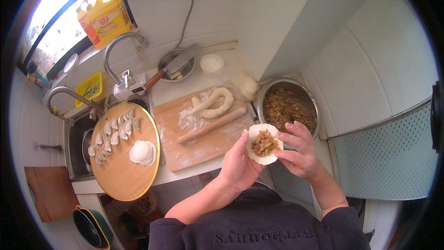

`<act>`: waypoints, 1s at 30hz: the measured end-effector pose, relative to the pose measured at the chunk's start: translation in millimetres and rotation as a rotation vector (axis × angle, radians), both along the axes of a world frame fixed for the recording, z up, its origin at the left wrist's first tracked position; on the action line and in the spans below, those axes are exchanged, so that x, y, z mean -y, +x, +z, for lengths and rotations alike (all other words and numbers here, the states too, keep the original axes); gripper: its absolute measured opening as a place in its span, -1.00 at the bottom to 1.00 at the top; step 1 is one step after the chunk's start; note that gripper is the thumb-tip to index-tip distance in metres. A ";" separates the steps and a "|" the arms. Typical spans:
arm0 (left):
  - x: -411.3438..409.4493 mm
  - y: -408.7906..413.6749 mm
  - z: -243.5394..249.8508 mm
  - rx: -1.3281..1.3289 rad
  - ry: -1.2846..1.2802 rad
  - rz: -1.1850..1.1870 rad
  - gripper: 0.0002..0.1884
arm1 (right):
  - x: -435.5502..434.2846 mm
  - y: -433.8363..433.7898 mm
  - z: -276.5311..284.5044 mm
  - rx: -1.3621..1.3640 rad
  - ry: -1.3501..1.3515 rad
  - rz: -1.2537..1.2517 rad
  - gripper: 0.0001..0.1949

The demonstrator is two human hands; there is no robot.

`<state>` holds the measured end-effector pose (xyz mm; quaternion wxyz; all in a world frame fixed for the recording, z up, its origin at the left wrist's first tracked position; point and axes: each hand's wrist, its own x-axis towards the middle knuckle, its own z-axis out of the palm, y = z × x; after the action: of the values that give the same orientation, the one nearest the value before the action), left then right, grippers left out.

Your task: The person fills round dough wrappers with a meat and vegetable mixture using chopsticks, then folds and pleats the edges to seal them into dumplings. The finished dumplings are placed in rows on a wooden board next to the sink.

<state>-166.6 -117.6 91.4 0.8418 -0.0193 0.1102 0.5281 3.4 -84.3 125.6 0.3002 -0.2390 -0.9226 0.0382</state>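
Observation:
My left hand holds up a round dumpling wrapper, open and flat, with a mound of chopped filling at its centre. The thumb and fingertips of my right hand touch the wrapper's right edge. Just beyond my right hand stands a metal bowl of the same kind of filling. To the left, a floured wooden board carries a rope of dough and a wooden rolling pin.
A round wooden tray lies over the sink, bearing several folded dumplings and a stack of wrappers. Behind the board, a cleaver rests across a metal bowl. Near it are a white bowl of flour and a faucet.

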 end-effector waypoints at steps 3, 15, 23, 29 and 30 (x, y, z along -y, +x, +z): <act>4.3 -8.5 3.2 -0.056 -0.071 -0.049 -0.58 | 4.9 -5.9 -0.9 -0.093 -0.181 0.075 -0.74; 18.9 -21.7 1.6 -0.339 0.075 -0.015 -0.63 | -6.9 -40.3 -0.3 -0.246 -0.549 0.205 -0.86; 24.9 -33.2 3.6 -0.380 0.158 0.022 -0.62 | -1.2 -60.5 -3.7 -0.454 -0.757 0.105 -0.83; 23.6 -41.8 12.6 -0.408 0.135 0.001 -0.59 | -2.9 -63.4 -1.4 -0.372 -0.732 0.145 -0.83; 22.6 -43.3 12.7 -0.416 0.143 -0.008 -0.59 | -2.8 -64.2 -1.5 -0.389 -0.761 0.146 -0.83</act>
<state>-209.9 -140.2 104.2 0.8023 0.1505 0.2436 0.5238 -60.8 -81.6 124.1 0.3554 -0.2550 -0.7836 0.4412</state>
